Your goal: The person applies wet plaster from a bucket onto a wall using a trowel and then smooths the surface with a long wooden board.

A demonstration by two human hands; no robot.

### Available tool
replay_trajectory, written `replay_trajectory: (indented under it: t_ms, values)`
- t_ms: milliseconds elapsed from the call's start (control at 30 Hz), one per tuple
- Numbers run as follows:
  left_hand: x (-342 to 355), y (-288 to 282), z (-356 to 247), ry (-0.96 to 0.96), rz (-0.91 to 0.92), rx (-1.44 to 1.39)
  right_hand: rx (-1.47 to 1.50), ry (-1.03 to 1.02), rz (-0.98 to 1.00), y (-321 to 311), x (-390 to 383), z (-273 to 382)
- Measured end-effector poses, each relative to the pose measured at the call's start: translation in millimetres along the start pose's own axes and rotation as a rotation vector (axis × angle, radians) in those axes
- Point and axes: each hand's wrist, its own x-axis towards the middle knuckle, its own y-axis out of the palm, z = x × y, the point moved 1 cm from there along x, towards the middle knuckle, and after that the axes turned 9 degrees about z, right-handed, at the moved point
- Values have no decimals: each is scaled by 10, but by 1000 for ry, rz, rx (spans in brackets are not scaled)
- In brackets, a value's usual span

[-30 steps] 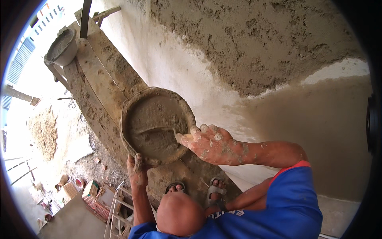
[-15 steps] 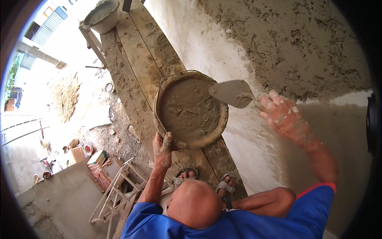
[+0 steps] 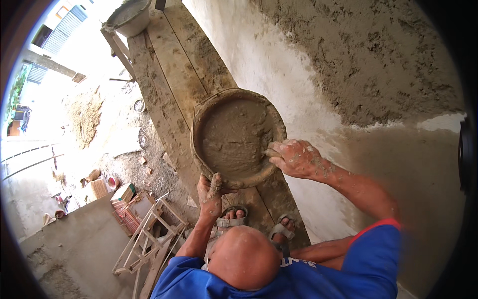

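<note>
A round bucket [image 3: 198,158] of wet grey mortar [image 3: 234,132] is in front of me over the plank platform. My left hand [image 3: 211,192] is closed on its near rim, thumb on top, fingers crusted with mortar. At the bucket's right edge, my right hand [image 3: 297,158] is closed round the handle of a trowel [image 3: 271,151]. Only a bit of the trowel shows by the fingers; its blade is down in the mortar or hidden against it.
Mortar-spattered planks [image 3: 172,74] run underfoot, carrying a second mortar tub [image 3: 130,20] at the far end. To the right stands a wall [image 3: 368,60], partly coated with rough mortar. Below on the left are a wooden frame [image 3: 144,244], stacked tiles [image 3: 127,212] and a sand heap [image 3: 83,117].
My right hand has come left and down from beside the wall to the bucket, taking the trowel blade from above the rim into the mortar. The left hand keeps its hold.
</note>
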Motion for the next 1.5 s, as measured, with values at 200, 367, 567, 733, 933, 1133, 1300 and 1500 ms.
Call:
replay_trajectory:
  t_ms: [200,367,567,733,933,1133,1300,1500]
  values:
    - [9,-68,-45,-14,26,15,218,100,-28,-89,-84,5]
    - [-33,-62,-94,-12,31,8,145,159,-126,-87,-141,14]
    - [29,-36,0,21,3,20,102,177,-217,-175,-237,-86]
    - [-2,-72,10,78,-39,64,300,268,-54,-644,-428,104]
    - [-148,-223,11,27,10,72,511,231,63,-1377,-1027,286]
    - [-386,-197,-117,12,-133,71,896,403,265,-1374,-1462,-46]
    - [-293,-193,-29,-26,-132,112,317,991,-456,-1228,-2531,-1085]
    - [-372,-339,-19,23,-159,65,49,761,-313,-1999,-1935,-269]
